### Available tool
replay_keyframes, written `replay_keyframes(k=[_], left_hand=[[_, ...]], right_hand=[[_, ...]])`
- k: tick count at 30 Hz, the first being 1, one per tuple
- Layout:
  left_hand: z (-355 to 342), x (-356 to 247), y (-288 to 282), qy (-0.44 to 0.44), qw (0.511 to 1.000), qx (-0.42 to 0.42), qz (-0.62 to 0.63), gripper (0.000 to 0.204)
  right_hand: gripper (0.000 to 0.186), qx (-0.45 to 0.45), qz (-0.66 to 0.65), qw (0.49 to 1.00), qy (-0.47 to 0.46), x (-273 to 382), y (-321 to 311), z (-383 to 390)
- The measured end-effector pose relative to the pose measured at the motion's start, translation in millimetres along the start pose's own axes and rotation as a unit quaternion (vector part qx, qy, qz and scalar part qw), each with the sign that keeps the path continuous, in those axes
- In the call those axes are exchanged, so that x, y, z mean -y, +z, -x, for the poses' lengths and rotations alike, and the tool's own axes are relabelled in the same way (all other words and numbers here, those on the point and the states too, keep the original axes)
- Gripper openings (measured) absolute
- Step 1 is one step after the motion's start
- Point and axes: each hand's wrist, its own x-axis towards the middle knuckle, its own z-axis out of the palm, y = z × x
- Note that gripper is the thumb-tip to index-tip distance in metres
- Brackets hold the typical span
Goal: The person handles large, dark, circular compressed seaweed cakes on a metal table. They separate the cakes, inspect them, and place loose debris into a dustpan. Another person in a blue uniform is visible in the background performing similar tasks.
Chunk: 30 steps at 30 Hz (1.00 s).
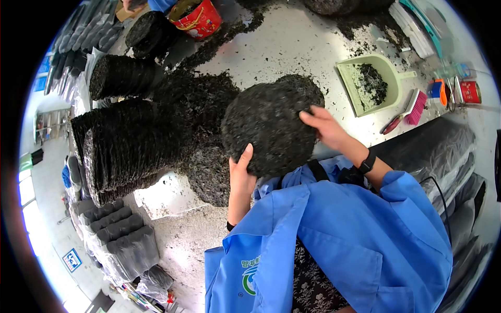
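My left hand (241,169) grips the lower left edge of a round, dark, flaky disc of what looks like dried seaweed (266,128), thumb on its face. My right hand (326,128) holds the same disc at its right edge, thumb on top and other fingers partly hidden. Behind it, more round dark pieces (300,86) show. To the left lie loose dark sheets (201,104), a long row of discs standing on edge (125,151) and a smaller stack (117,75) above that.
A green dustpan (347,78) with scraps and a pink brush (415,107) lie right on the worktable (266,49). A red bucket (201,21) stands at the back, near another person's hand and blue sleeve (159,4). Bagged bundles (128,240) lie lower left.
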Motion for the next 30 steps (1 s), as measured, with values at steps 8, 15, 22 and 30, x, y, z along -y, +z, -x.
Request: replay_keyframes(k=[8,15,22,30], left_hand=[[64.8,-39.3,-40.1,0.323,0.877,-0.268,-0.231,0.045],[92.5,-37.5,-81.0,0.297,0.483,-0.059,-0.821,0.052],[88.6,-22.6,-95.7,0.144,0.528,-0.033,-0.836,0.045],[72.9,-36.7,-70.0,0.246,0.542,-0.085,-0.799,0.032]], right_hand=[[0.08,0.017,0.741,0.641,-0.199,-41.4,-63.4,-57.2],[0.096,0.043,0.866,0.467,-0.172,-76.8,-75.4,-63.4],[0.065,0.116,0.837,0.514,-0.145,-50.5,-73.4,-68.1],[0.03,-0.117,0.631,0.723,-0.255,36.5,-62.8,-26.9]])
